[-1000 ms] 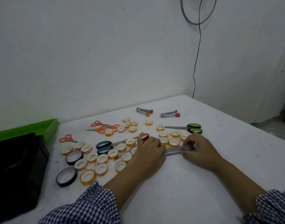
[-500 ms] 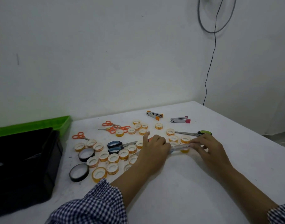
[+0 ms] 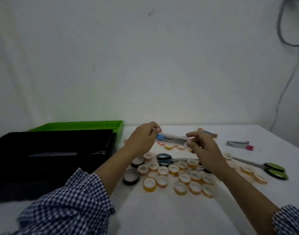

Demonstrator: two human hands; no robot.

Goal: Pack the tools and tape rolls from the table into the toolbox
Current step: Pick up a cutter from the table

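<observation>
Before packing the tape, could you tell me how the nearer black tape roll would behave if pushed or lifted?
The black tape roll lies flat, hole upward, so a push would probably slide rather than roll it. Its wide hollow core suggests it is light.

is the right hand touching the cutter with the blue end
Touching. The head view shows the right hand pinching one end of the cutter with no gap, while the left hand pinches the blue end.
</observation>
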